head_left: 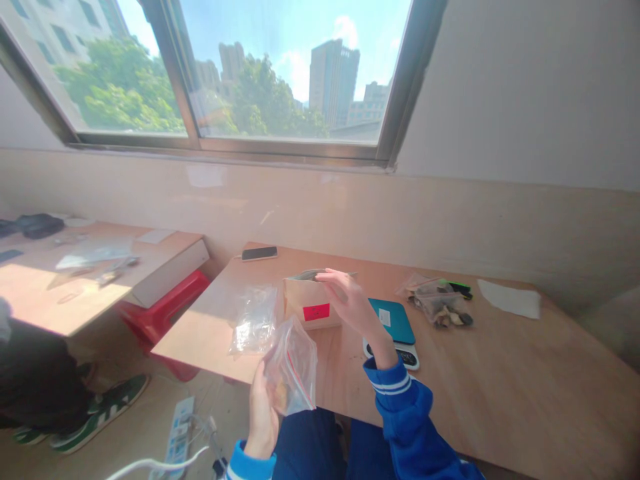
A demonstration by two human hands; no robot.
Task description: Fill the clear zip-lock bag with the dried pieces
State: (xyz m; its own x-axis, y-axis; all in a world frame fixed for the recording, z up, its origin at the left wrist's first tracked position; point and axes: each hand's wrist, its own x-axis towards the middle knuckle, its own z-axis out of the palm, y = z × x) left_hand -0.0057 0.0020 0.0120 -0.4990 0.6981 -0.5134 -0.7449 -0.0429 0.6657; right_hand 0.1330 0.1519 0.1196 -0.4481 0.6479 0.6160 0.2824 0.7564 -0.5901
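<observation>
My left hand holds a small clear zip bag with a red seal line; something pale lies in its bottom. My right hand hangs above the wooden table, fingers spread and empty, right beside the open top of a brown paper bag with a red label. A kitchen scale with a teal platform sits just right of that hand. A pile of clear plastic bags lies left of the paper bag.
A phone lies at the table's far edge. Filled small bags and a white sheet lie to the right. A second table, a red stool, a power strip and another person's shoes are on the left.
</observation>
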